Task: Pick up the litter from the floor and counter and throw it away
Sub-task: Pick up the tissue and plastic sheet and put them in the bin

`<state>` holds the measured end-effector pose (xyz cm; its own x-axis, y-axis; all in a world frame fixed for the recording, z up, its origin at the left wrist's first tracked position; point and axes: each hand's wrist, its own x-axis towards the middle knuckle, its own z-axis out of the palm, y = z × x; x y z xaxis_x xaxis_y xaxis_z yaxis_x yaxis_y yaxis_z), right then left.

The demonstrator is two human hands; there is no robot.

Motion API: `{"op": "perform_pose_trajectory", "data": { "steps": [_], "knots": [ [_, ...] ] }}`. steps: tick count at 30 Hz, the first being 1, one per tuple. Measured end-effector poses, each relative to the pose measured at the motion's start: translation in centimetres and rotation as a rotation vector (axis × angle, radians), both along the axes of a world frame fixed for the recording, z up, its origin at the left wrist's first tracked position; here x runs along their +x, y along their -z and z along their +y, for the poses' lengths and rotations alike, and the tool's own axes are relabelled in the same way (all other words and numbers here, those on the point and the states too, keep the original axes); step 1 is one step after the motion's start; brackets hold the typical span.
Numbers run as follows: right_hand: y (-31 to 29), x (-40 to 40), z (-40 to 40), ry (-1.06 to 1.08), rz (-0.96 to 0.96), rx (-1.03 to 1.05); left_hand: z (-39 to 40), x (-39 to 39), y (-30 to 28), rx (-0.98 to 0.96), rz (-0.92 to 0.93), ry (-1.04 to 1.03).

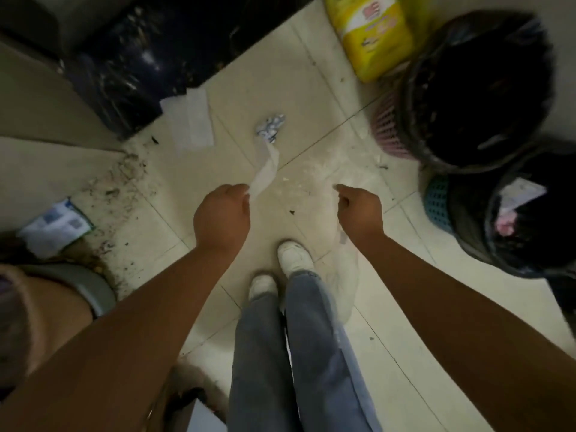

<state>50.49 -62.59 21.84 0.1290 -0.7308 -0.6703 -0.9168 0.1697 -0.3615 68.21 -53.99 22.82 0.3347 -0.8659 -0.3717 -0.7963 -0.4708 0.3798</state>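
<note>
A dirty tiled floor (311,98). The left hand (222,217) is closed, pinching a white paper strip (265,172) that hangs away from the body, limp and twisted. The right hand (361,210) pinches a thin clear plastic bag (343,269), likely kept open for litter. A crumpled wrapper (270,127) lies ahead; lined bins (477,88) stand right

Dim, dirty cream tile floor (311,73)
</note>
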Motion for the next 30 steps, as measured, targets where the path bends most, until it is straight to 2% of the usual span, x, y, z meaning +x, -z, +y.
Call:
{"op": "perform_pose_trajectory", "data": {
  "steps": [4,10,14,17,23,27,30],
  "knots": [
    [-6.6,-6.5,-1.2,0.276,-0.106,-0.019,-2.3,-5.8,-5.9,-0.165,0.049,0.271],
    [-15.2,-21.0,-2.0,0.624,-0.080,-0.198,-5.7,-17.0,-12.3,-0.217,0.186,0.439],
    [-18.7,-30.8,-4.9,0.749,-0.026,-0.355,-9.7,-25.4,-13.9,-0.257,0.337,0.525],
    [-19.7,-36.2,-7.1,0.811,-0.021,-0.440,-13.6,-32.3,-14.0,-0.208,0.439,0.457],
    [-19.5,-43.7,-11.2,0.758,-0.060,-0.482,-19.0,-44.5,-12.2,0.114,0.661,0.052],
    [-18.0,-46.9,-13.1,0.753,-0.109,-0.524,-19.8,-49.4,-10.0,0.157,0.657,0.023],
    [-14.8,-47.2,-13.8,0.830,-0.196,-0.435,-20.0,-50.6,-7.1,0.181,0.547,-0.003]
  ]
}}
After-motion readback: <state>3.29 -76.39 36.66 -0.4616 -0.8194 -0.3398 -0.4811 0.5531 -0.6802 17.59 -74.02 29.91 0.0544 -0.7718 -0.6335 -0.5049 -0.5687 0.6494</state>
